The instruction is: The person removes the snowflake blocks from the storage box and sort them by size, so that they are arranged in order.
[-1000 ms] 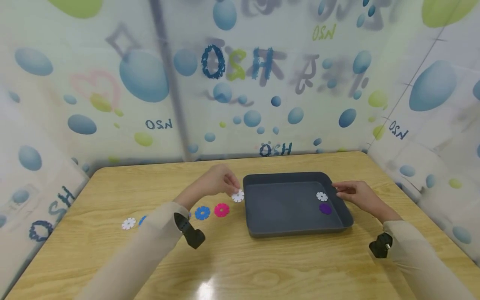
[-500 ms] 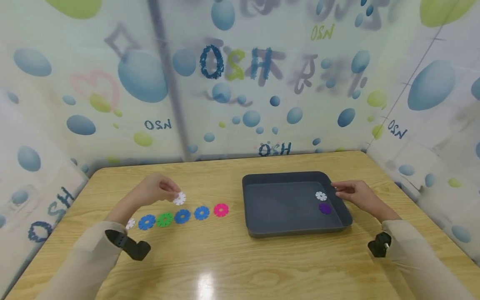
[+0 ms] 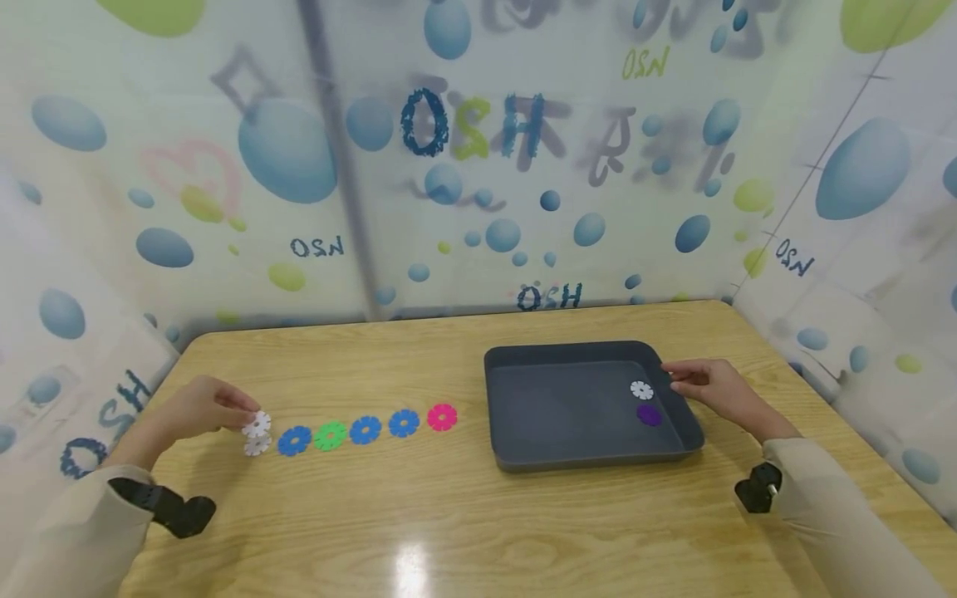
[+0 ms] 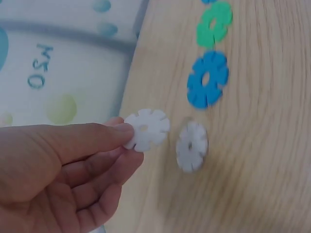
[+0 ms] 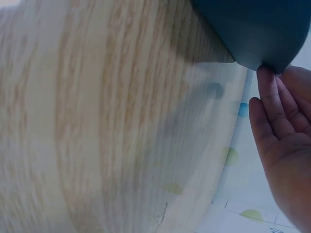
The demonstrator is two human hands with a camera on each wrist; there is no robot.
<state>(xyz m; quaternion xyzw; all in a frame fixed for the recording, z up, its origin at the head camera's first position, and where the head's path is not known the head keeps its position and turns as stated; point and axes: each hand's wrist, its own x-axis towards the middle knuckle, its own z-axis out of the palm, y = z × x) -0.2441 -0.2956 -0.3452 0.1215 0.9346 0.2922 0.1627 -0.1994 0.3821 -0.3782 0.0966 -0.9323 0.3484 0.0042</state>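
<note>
Between thumb and fingers my left hand [image 3: 205, 407] pinches a white notched plastic disc [image 4: 147, 130] with a hole in its centre. It is held above the table, near another white disc [image 4: 192, 146] that lies flat at the left end of a row. To the right in that row come a blue disc [image 3: 295, 441], a green disc [image 3: 331, 436], two more blue ones and a pink disc [image 3: 442, 406]. My right hand [image 3: 710, 389] grips the right rim of a dark grey tray [image 3: 568, 459]. Inside the tray lie a white disc [image 3: 641, 383] and a purple disc [image 3: 649, 421].
The wooden table [image 3: 336, 523] carries the row on its left and the tray right of centre. A patterned curtain [image 3: 449, 232] stands behind the table's back edge and along both sides. Each wrist bears a black strapped device [image 3: 183, 513].
My left hand has carried the white disc leftwards, from beside the tray, over the row, to its left end. The right hand has stayed at the tray's rim.
</note>
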